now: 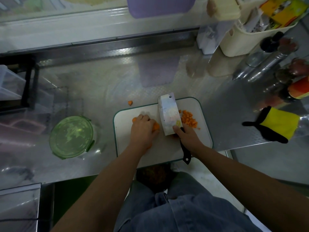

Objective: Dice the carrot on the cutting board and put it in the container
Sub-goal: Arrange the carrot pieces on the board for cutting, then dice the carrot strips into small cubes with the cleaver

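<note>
About halfway, I'd judge. The left hand (143, 128) has its fingers (144, 117) curled over the uncut carrot (156, 126), pinning it to the cutting board (203, 118). The right hand (187, 137) grips the cleaver (168, 114), its blade just beside those fingers. A pile of dice (189, 121) lies right of the blade. The container (71, 137), lid on, sits well left of the hands and probably holds none yet. A stray piece (130, 102) lies on the desk (234, 114).

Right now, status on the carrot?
Left hand holds carrot on board. Right hand grips knife. Diced pile beside blade; container lidded; one piece off board.
</note>
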